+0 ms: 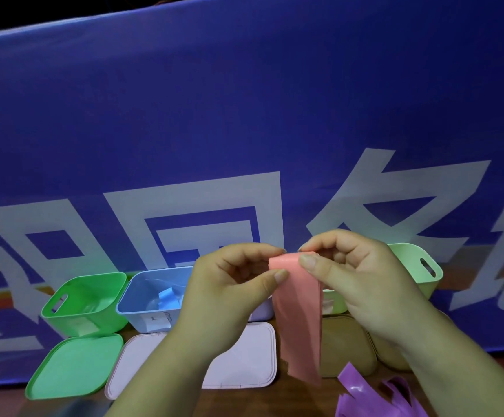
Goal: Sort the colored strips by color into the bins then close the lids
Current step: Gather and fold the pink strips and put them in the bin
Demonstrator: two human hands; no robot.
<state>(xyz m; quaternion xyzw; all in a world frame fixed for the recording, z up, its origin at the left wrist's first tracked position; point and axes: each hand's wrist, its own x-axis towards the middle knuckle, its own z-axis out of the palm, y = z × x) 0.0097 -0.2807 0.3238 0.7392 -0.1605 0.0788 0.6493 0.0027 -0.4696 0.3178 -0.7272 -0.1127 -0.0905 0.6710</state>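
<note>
The pink strip (299, 311) at centre was a plain salmon shade. Glossy purple strips (362, 395) showed at the lower right. At the left was a bright green bin (64, 314), with a matching green lid (73, 365) below it. Next came a pale blue bin (138, 284) with a light blue strip (169, 297) inside. Further right were a pinkish-white lid (244, 362), a tan lid (344, 347) and a mint bin (410, 263). The backdrop (244, 115) was deep blue with big white characters.

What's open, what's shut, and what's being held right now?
green bin: open, lid off.
blue bin: open, blue strip inside.
light green bin: open.
green lid: off, lying flat.
pale lid: off, lying flat.
tan lid: off, lying flat.
pink strip: held up, hanging down.
purple strips: lying loose, untouched.
left hand: pinching the pink strip.
right hand: pinching the pink strip.
</note>
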